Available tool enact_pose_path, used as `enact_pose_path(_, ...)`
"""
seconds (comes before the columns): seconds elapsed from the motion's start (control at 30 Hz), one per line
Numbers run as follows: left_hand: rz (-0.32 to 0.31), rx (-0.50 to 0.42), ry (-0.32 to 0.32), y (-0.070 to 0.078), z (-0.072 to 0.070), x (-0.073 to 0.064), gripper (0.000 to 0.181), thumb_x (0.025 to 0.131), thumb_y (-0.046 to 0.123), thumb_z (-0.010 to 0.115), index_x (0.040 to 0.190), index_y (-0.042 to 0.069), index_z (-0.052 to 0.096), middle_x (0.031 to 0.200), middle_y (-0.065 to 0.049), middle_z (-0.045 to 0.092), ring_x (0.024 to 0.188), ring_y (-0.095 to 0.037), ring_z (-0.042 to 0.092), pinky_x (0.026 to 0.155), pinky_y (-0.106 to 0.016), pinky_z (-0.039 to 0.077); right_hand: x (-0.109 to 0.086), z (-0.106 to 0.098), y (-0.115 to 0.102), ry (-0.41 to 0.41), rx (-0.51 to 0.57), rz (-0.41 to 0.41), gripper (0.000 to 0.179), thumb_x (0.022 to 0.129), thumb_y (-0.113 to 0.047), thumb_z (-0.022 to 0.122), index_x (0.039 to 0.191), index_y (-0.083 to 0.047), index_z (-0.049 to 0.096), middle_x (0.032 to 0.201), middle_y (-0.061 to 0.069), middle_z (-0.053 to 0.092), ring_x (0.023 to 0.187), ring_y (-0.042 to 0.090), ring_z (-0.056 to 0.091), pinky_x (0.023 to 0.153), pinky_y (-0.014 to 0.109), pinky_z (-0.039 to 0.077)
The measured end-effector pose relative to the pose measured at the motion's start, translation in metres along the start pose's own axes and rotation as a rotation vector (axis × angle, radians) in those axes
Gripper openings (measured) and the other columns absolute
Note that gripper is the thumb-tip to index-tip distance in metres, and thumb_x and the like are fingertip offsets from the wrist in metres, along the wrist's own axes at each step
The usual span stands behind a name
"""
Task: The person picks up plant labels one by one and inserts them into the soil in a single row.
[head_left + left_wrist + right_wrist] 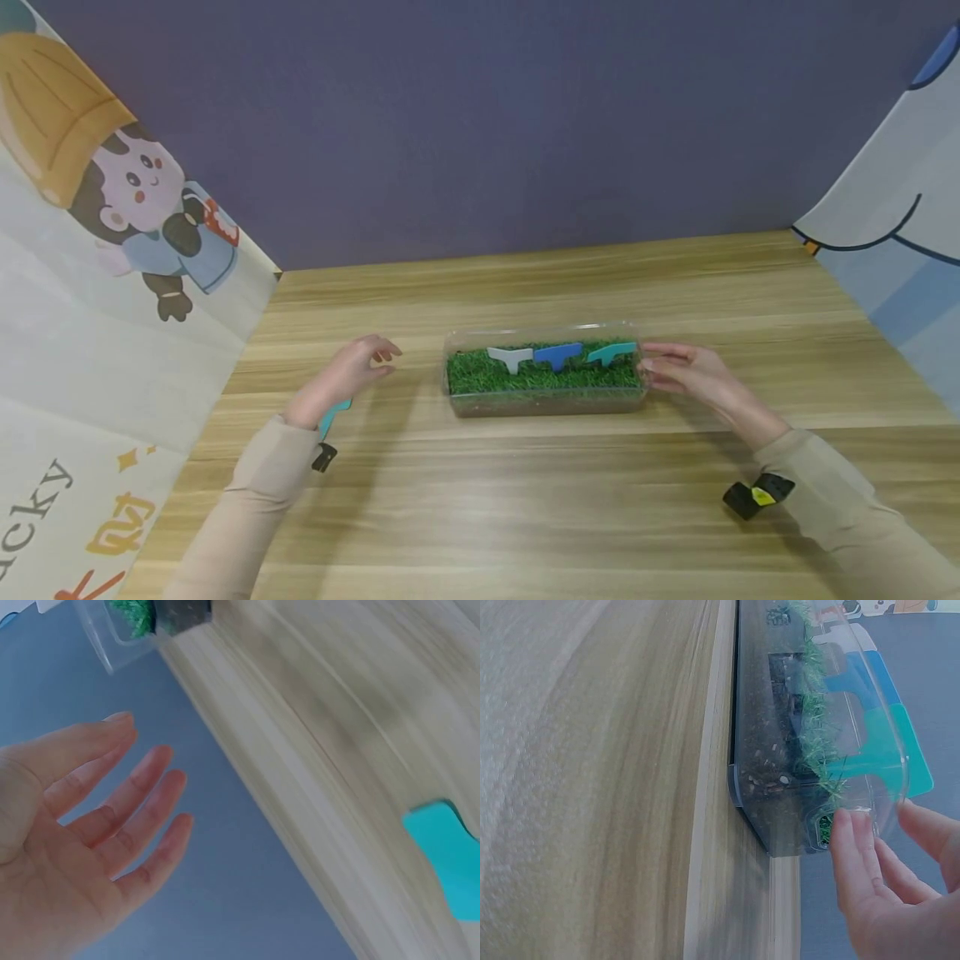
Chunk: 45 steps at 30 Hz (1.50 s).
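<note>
A clear plastic box [547, 406] with green artificial grass [480, 375] stands on the table. A white T-shaped plant label [512, 358], a blue one [558, 355] and a turquoise one [612, 352] stick up out of the grass in a row. At the box's right end, the fingertips of my right hand [693, 375] touch the clear end wall, the fingers fairly straight. To the left of the box, apart from it, my left hand [348, 372] is raised with loosely bent fingers and nothing in it. Partly hidden under the left wrist lies another turquoise label [448, 855].
The wooden table [525, 500] meets a dark blue-grey panel [510, 125] at its back edge. Printed cartoon panels stand at the left [45, 350] and right [885, 208]. A black strap device [757, 496] is on the right wrist.
</note>
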<state>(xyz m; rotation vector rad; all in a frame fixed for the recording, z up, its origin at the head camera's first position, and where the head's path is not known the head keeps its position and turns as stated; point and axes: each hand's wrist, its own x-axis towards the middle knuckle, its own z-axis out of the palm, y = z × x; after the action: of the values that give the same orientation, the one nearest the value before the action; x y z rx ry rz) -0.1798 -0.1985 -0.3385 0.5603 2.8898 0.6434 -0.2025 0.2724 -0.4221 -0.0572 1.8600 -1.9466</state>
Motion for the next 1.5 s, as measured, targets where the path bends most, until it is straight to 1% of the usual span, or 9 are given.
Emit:
enact_pose_path(0.13,-0.020,0.005,-0.018,-0.008,-0.003,-0.003,0.024,0.082,0.000,0.057,0.106,-0.005,0.057,0.099,-0.017,0.058,0.090,-0.031,0.054,0.077,-0.041,0.046,-0.012,0.013,-0.017,0.003,-0.042,-0.009,0.060,0.080,-0.019,0.065,0.129,0.002,0.037,0.094,-0.005,0.065,0.088,0.010,0.061,0.081,0.026,0.048)
enact_pose_path(0.23,-0.039,0.014,-0.043,-0.015,-0.005,-0.005,0.025,0.083,0.000,0.056,0.107,-0.006,0.056,0.102,-0.020,0.058,0.091,-0.032,0.053,0.077,-0.043,0.046,-0.017,0.018,-0.025,0.013,-0.046,0.005,0.064,0.082,-0.016,0.063,0.131,0.008,0.029,0.093,-0.005,0.065,0.087,0.009,0.061,0.080,0.025,0.048)
enact_pose_path(0.4,-0.043,0.030,-0.072,-0.028,-0.009,-0.009,0.024,0.083,-0.002,0.054,0.106,-0.008,0.056,0.102,-0.023,0.057,0.090,-0.033,0.053,0.077,-0.044,0.046,-0.018,0.019,-0.027,0.004,-0.027,0.012,0.061,0.083,-0.013,0.061,0.131,0.006,0.030,0.093,-0.003,0.065,0.087,0.009,0.061,0.080,0.024,0.048)
enact_pose_path(0.63,-0.045,0.042,-0.097,-0.043,-0.014,-0.017,0.024,0.080,-0.006,0.054,0.104,-0.010,0.056,0.103,-0.025,0.057,0.092,-0.037,0.053,0.078,-0.046,0.045,-0.017,0.019,-0.025,0.003,-0.059,-0.002,0.065,0.084,-0.014,0.060,0.132,0.010,0.024,0.095,-0.003,0.065,0.087,0.008,0.061,0.080,0.025,0.048)
enact_pose_path(1.03,-0.092,0.084,-0.164,-0.059,-0.013,-0.023,0.026,0.080,-0.006,0.053,0.106,-0.009,0.055,0.107,-0.027,0.055,0.099,-0.043,0.050,0.082,-0.051,0.043,-0.018,0.018,-0.027,0.002,-0.047,-0.002,0.065,0.084,-0.013,0.060,0.132,0.010,0.022,0.094,-0.003,0.065,0.087,0.009,0.061,0.080,0.024,0.048)
enact_pose_path(1.17,-0.121,0.089,-0.185,-0.063,-0.013,-0.025,0.032,0.076,-0.009,0.055,0.108,-0.009,0.055,0.110,-0.029,0.053,0.102,-0.045,0.048,0.084,-0.053,0.041,-0.017,0.018,-0.026,0.001,-0.044,-0.006,0.065,0.083,-0.013,0.060,0.132,0.010,0.023,0.095,-0.003,0.065,0.088,0.009,0.061,0.080,0.024,0.048)
enact_pose_path(1.3,-0.157,0.082,-0.204,-0.066,-0.012,-0.025,0.037,0.073,-0.010,0.058,0.109,-0.008,0.055,0.114,-0.030,0.050,0.106,-0.047,0.044,0.087,-0.056,0.038,-0.014,0.013,-0.020,-0.016,-0.041,-0.036,0.062,0.082,-0.016,0.063,0.131,0.006,0.031,0.097,-0.001,0.065,0.089,0.011,0.061,0.080,0.026,0.048)
enact_pose_path(1.4,-0.190,0.079,-0.225,-0.068,-0.010,-0.025,0.039,0.073,-0.008,0.061,0.111,-0.007,0.055,0.120,-0.030,0.046,0.111,-0.048,0.039,0.090,-0.057,0.035,-0.010,0.008,-0.011,-0.030,-0.023,-0.050,0.049,0.082,-0.016,0.063,0.126,-0.004,0.045,0.098,0.001,0.065,0.090,0.013,0.061,0.080,0.026,0.048)
enact_pose_path(1.5,-0.204,0.094,-0.242,-0.070,-0.007,-0.026,0.041,0.072,-0.005,0.065,0.113,-0.005,0.055,0.123,-0.029,0.044,0.114,-0.048,0.037,0.091,-0.057,0.034,-0.009,0.007,-0.009,-0.040,-0.035,-0.057,0.050,0.082,-0.015,0.062,0.127,-0.003,0.044,0.100,0.002,0.064,0.092,0.013,0.061,0.081,0.027,0.047)
